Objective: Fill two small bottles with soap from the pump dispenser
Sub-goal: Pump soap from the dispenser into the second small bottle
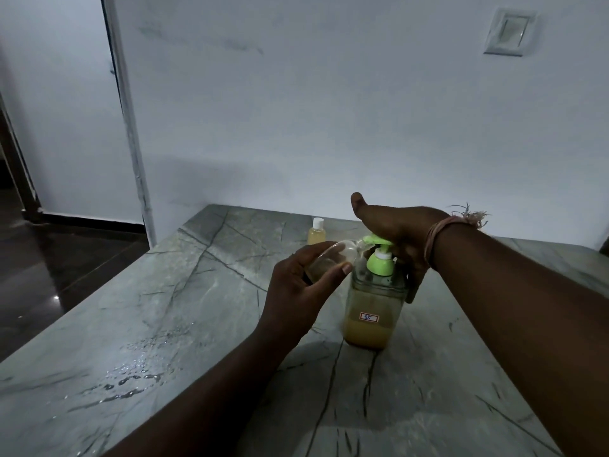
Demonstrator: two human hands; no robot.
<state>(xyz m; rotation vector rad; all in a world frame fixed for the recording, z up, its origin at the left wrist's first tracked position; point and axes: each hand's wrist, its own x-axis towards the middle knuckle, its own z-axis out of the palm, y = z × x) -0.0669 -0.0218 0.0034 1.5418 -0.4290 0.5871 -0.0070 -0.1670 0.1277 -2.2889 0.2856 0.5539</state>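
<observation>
A clear pump dispenser (374,311) with a green pump head stands on the grey marble counter (197,324); yellowish soap fills its lower part. My right hand (398,239) lies on top of the pump head, palm down, thumb sticking up and fingers reaching down the bottle's far side. My left hand (300,285) grips a small clear bottle (329,258), tilted with its mouth at the green nozzle. A second small bottle (317,233) with a white cap and yellow soap inside stands upright behind, near the wall.
Water drops and a wet streak (131,380) lie on the counter's left part. The counter's left edge drops to a dark floor (66,258). A white wall stands right behind, with a switch plate (509,33) high at the right.
</observation>
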